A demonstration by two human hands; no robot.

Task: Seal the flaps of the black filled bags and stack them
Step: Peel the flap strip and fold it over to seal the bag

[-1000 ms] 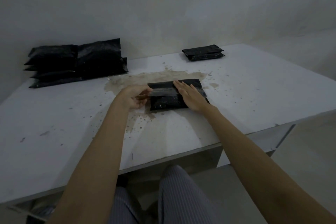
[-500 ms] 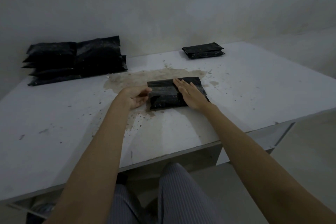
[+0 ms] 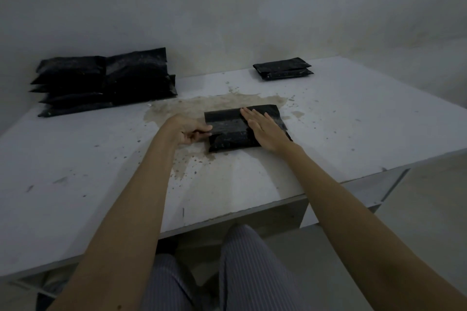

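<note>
Your right hand [image 3: 265,131] lies flat, fingers straight, pressing on the bag [image 3: 235,134] at mid-tabletop [image 3: 353,129]. Your left hand [image 3: 188,130] curls its fingers round the bag's left edge, thumb on top at the flap [image 3: 222,116], which is folded across the bag's far half. The bag sits on a brown stain [image 3: 192,106] that spreads toward the near edge. At the far left, against the wall [image 3: 227,7], stands a pile [image 3: 101,81] of black bags in two side-by-side columns. Far right, well apart, lies a small stack [image 3: 283,68] of two bags. Striped trousers [image 3: 247,267] show below the tabletop.
</note>
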